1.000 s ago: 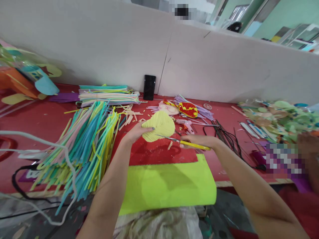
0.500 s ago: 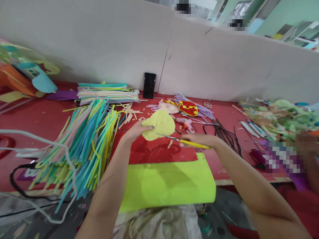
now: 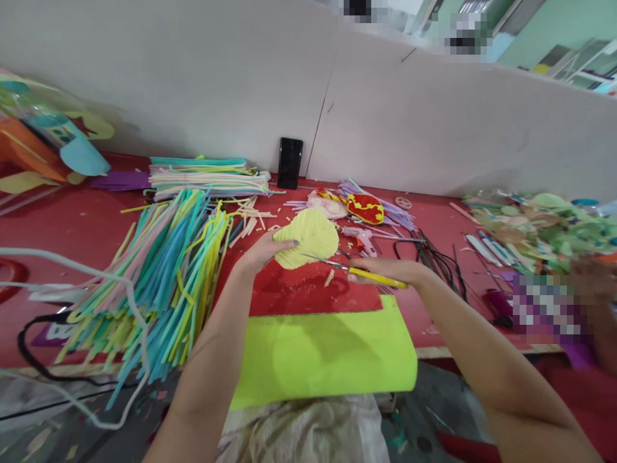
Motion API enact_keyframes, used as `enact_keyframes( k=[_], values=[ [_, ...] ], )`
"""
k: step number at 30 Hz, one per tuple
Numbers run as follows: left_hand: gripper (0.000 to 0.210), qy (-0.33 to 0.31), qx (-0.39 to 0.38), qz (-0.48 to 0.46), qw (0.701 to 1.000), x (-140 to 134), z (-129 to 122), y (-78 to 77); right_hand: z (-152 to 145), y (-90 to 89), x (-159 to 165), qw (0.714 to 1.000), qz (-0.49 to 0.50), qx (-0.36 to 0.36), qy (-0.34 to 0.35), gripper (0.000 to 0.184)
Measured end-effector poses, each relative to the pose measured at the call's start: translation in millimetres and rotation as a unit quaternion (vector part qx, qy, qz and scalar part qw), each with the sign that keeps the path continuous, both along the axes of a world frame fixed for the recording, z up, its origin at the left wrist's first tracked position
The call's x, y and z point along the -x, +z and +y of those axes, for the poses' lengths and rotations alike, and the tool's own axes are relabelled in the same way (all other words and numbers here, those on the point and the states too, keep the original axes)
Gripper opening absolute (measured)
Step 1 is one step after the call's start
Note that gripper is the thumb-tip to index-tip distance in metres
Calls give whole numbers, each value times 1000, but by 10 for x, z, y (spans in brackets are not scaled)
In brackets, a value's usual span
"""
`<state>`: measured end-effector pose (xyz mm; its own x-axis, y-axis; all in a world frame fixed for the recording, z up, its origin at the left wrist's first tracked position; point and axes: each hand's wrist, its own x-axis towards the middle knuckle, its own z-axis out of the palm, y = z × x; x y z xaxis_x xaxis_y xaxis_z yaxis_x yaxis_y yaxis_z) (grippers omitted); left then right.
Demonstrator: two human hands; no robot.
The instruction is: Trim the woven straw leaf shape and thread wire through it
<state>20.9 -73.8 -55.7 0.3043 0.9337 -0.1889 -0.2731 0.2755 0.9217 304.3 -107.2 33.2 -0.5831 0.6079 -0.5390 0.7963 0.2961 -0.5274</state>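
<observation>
Left hand has its grip on the yellow piece above the red mat, right hand holds scissors at its near edge (contact unclear), so short, shallow snips seem best.

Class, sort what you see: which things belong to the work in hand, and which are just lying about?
In use:
- yellow piece, held in the left hand
- scissors, held in the right hand

Apparently just lying about:
- phone
- glue gun
- purple sheets
</observation>
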Motion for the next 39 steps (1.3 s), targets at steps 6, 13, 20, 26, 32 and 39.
enact_keyframes(
  k=[6, 13, 20, 26, 32, 39],
  values=[
    [52, -2, -4, -1, 1000, 3, 4, -2, 1, 6, 14, 1000, -7, 0, -1, 45],
    [55, -2, 1, -6, 1000, -8, 9, -17, 26, -49, -12, 1000, 1, -2, -10, 41],
    [56, 13, 19, -21, 1000, 5, -13, 39, 10, -28, -57, 1000, 20, 20, -2, 39],
    [61, 17, 26, -18, 999, -9, -21, 65, 0, -34, -57, 1000, 11, 6, 4, 43],
    [64, 19, 29, -13, 999, -10, -17, 54, 24, -53, -43, 1000, -5, -1, 4, 43],
    [59, 3, 13, -15, 1000, -7, -2, 24, 43, -91, -46, 1000, 6, -3, 2, 41]
  ],
)
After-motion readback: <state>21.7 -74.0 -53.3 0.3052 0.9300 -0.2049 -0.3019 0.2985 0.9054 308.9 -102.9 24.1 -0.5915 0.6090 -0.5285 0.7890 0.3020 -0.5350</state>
